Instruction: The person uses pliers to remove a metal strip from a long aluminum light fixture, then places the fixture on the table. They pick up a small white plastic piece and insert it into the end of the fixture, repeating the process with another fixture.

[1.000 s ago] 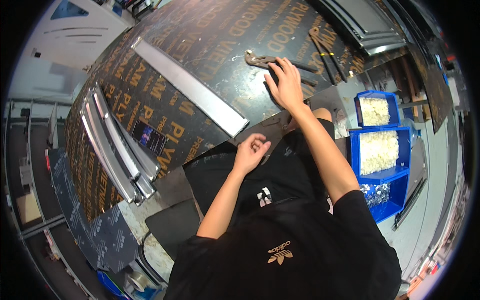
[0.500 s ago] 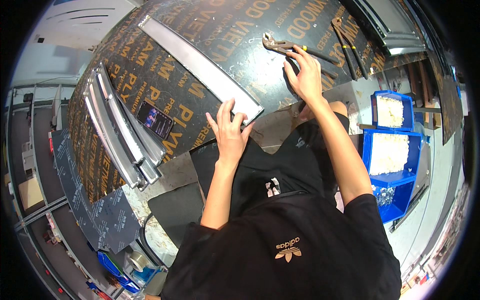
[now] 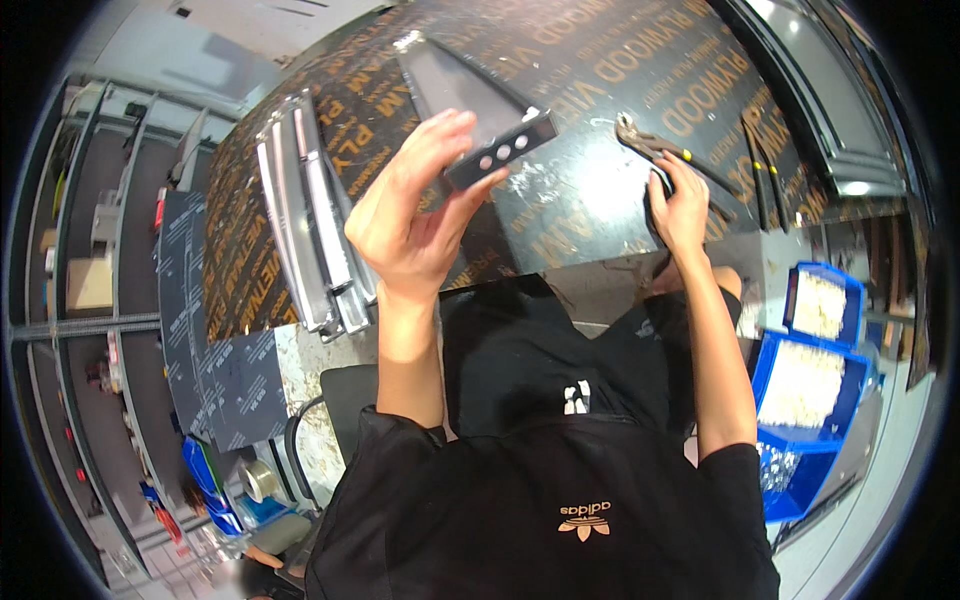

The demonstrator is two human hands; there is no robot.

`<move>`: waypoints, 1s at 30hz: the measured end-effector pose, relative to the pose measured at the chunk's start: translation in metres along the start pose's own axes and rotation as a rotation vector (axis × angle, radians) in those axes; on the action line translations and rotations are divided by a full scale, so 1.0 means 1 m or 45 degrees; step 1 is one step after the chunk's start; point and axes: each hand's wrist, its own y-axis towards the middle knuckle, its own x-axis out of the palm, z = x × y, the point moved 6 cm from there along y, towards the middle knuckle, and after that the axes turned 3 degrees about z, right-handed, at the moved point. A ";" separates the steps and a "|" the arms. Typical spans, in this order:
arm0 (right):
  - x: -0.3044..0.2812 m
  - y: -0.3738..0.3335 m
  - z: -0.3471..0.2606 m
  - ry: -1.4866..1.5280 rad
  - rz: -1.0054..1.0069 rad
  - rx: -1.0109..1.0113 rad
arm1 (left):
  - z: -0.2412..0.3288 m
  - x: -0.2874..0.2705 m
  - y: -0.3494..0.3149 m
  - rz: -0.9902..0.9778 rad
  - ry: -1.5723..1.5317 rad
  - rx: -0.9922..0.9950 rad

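My left hand [image 3: 405, 222] is closed around the near end of a long grey metal panel [image 3: 462, 92], thumb below and fingers above. This end is lifted off the table and tilted, showing a dark end face with three round holes. The far end of the panel points away across the table. My right hand [image 3: 684, 208] lies over the handles of a pair of water pump pliers [image 3: 640, 140], fingers stretched and thumb apart. The jaws point left and away, and the pliers lie on the table.
Several curved metal strips [image 3: 318, 210] lie at the left of the dark printed plywood table [image 3: 570, 215]. A second pair of pliers [image 3: 768, 180] lies at the right, near a dark metal frame [image 3: 820, 100]. Blue bins [image 3: 835, 445] with pale pieces stand right of the table.
My left hand has taken hold of the panel's near end and raised it, turning its end face into view. My right hand stays at the pliers. The head view has shifted.
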 end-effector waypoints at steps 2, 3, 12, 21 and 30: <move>-0.002 0.000 -0.002 0.005 0.001 0.006 | 0.003 -0.007 0.017 0.050 -0.030 -0.017; -0.002 0.000 -0.002 0.002 0.007 -0.005 | 0.006 -0.009 0.022 0.054 0.008 0.000; -0.001 -0.001 -0.001 0.019 -0.003 -0.003 | 0.004 -0.016 0.031 0.129 -0.016 -0.010; -0.001 0.000 -0.002 0.009 -0.024 0.002 | 0.002 -0.020 0.036 0.135 -0.024 -0.005; -0.003 -0.001 -0.004 -0.014 -0.032 0.016 | 0.017 0.035 -0.071 -0.197 0.064 0.010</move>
